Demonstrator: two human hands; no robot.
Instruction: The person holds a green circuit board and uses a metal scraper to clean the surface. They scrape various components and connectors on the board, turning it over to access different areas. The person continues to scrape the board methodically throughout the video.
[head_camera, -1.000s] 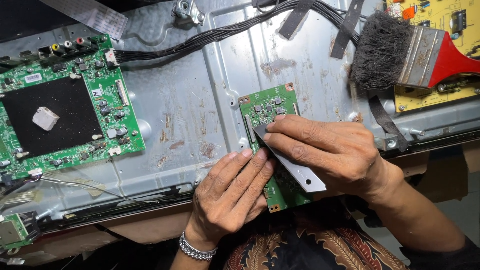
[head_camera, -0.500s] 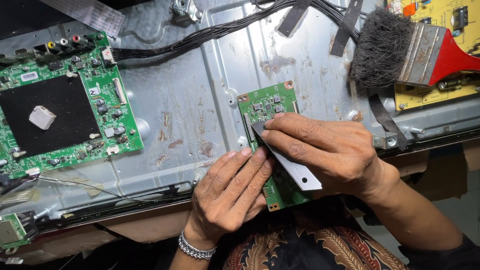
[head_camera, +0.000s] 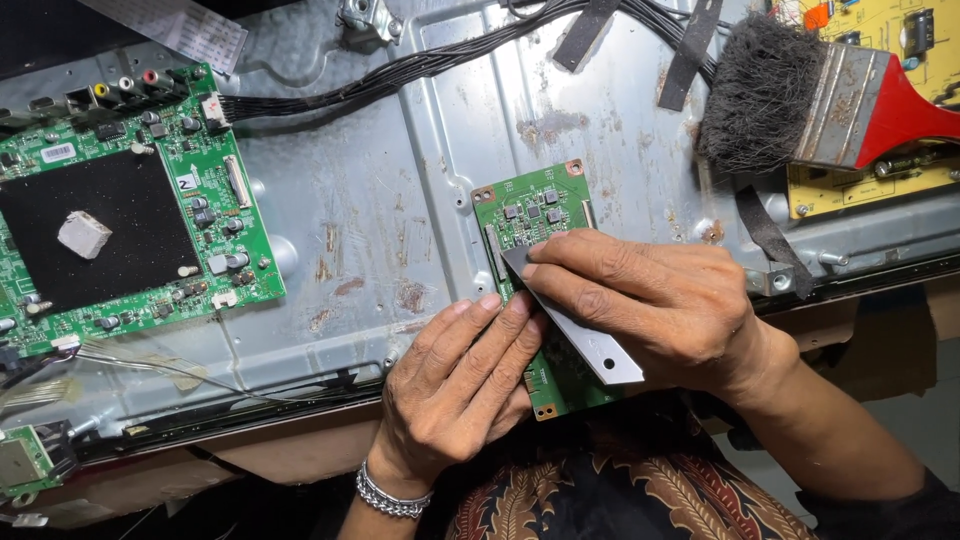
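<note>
A small narrow green circuit board (head_camera: 540, 205) lies on the grey metal back panel (head_camera: 380, 210), its near end reaching over the panel's front edge. My left hand (head_camera: 455, 385) rests flat with fingertips pressing the board's left edge. My right hand (head_camera: 655, 300) lies across the board and pinches a thin grey flat strip (head_camera: 585, 335), whose dark tip points toward the board's connector at the upper left. Most of the board's middle is hidden under my hands. A silver bracelet (head_camera: 390, 495) circles my left wrist.
A large green main board (head_camera: 215, 215) with a black sheet and a white pad sits at the left. A black wire bundle (head_camera: 430, 60) runs along the top. A red-handled brush (head_camera: 800, 95) lies on a yellow board (head_camera: 880, 180) at the upper right.
My right hand with the grey strip has shifted slightly toward the upper left along the small board. My left hand has stayed in place.
</note>
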